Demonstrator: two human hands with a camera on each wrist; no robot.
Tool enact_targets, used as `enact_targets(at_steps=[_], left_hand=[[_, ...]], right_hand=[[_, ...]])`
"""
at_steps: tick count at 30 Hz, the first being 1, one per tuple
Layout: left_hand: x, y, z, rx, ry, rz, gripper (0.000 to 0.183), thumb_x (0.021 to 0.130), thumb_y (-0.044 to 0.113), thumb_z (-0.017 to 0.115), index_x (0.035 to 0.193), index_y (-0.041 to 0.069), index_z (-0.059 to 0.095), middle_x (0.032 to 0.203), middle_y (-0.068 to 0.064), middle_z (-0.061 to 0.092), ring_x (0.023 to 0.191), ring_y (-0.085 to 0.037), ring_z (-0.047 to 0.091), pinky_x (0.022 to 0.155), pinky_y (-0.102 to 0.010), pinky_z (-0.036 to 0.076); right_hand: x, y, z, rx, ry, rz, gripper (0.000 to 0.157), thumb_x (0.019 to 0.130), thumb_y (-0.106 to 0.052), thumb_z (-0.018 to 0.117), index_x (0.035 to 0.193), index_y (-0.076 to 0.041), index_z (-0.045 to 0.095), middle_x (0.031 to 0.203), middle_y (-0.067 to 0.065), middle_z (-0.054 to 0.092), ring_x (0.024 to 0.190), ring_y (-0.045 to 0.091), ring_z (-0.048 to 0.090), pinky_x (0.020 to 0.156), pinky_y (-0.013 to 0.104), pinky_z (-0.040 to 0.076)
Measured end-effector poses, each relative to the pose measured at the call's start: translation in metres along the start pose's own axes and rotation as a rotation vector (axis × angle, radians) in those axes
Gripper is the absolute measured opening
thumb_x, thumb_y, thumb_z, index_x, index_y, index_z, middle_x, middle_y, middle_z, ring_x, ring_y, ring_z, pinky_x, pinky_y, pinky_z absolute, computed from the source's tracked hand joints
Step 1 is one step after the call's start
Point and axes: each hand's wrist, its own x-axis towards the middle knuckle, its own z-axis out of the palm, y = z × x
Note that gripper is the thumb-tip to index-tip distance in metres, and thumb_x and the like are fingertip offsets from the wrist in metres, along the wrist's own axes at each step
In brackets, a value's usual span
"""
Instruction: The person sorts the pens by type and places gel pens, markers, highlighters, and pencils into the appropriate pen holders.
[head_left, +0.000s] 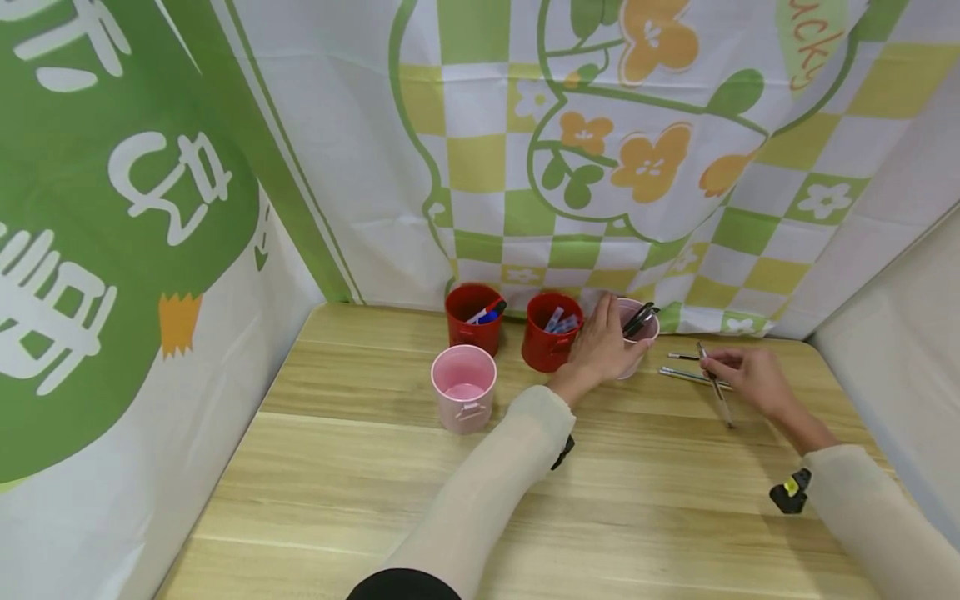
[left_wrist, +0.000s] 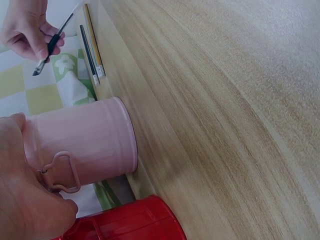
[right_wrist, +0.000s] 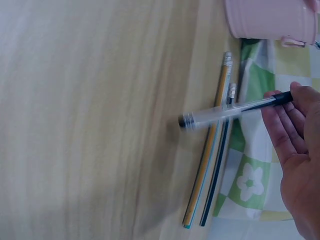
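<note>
My left hand (head_left: 598, 343) holds the pink bucket (left_wrist: 95, 140) at the back right, its palm over the side and its fingers near the rim. Several dark pens (head_left: 640, 319) stand inside that bucket. Farther right, my right hand (head_left: 753, 383) pinches a clear pen (right_wrist: 215, 116) with a black grip between thumb and fingers, tilted above the table. Under the pen lie several pencils (right_wrist: 208, 160) with white erasers, side by side on the wood, seen in both wrist views.
A red bucket (head_left: 543, 350) with pale blue-grey pieces stands left of my left hand. Another red bucket (head_left: 472, 337) holds markers (head_left: 491, 313). In front of it stands a second pink bucket (head_left: 463, 408). A patterned cloth (head_left: 480, 192) hangs behind the wooden table (head_left: 637, 500).
</note>
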Motion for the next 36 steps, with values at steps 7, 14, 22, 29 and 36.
enact_targets(at_steps=[7, 14, 22, 29, 36], left_hand=[[0.000, 0.000, 0.000, 0.005, 0.002, 0.000, 0.101, 0.102, 0.064, 0.056, 0.171, 0.011, 0.006, 0.179, -0.001, 0.007, 0.162, -0.016, 0.020, 0.127, -0.032, 0.026], [0.001, 0.002, 0.001, 0.006, -0.003, -0.008, 0.101, 0.102, 0.066, 0.055, 0.172, 0.012, 0.005, 0.179, 0.001, 0.006, 0.162, -0.015, 0.021, 0.127, -0.032, 0.028], [0.002, 0.001, -0.001, 0.008, -0.022, -0.031, 0.102, 0.101, 0.067, 0.054, 0.172, 0.014, 0.004, 0.179, 0.003, 0.004, 0.161, -0.016, 0.024, 0.126, -0.033, 0.031], [0.002, 0.001, -0.002, 0.020, -0.006, -0.024, 0.102, 0.101, 0.067, 0.055, 0.172, 0.012, 0.005, 0.179, 0.001, 0.006, 0.161, -0.017, 0.024, 0.126, -0.032, 0.029], [0.000, 0.000, 0.001, -0.003, 0.013, -0.003, 0.100, 0.102, 0.065, 0.056, 0.171, 0.011, 0.007, 0.179, -0.001, 0.008, 0.161, -0.016, 0.022, 0.127, -0.032, 0.028]], right_hand=[[0.004, -0.006, -0.007, 0.284, -0.010, 0.128, 0.028, 0.103, -0.004, 0.068, 0.112, 0.022, 0.069, 0.089, 0.010, 0.081, 0.075, -0.004, 0.073, 0.068, 0.019, 0.060], [0.008, -0.015, -0.013, 0.684, 0.074, 0.180, 0.019, 0.099, 0.009, 0.066, 0.105, 0.027, 0.063, 0.084, 0.001, 0.080, 0.076, 0.010, 0.079, 0.069, 0.025, 0.062], [0.017, -0.022, -0.016, 0.949, 0.190, 0.273, 0.008, 0.095, 0.011, 0.070, 0.093, 0.004, 0.070, 0.081, 0.008, 0.080, 0.073, 0.016, 0.079, 0.066, 0.026, 0.062], [0.024, -0.039, -0.016, 1.121, 0.296, 0.213, 0.015, 0.093, 0.020, 0.067, 0.089, 0.005, 0.070, 0.082, 0.015, 0.079, 0.074, 0.021, 0.080, 0.068, 0.029, 0.062], [0.032, -0.052, -0.015, 1.207, 0.372, 0.154, 0.014, 0.090, 0.023, 0.068, 0.086, 0.009, 0.068, 0.083, 0.018, 0.079, 0.075, 0.025, 0.080, 0.069, 0.032, 0.062]])
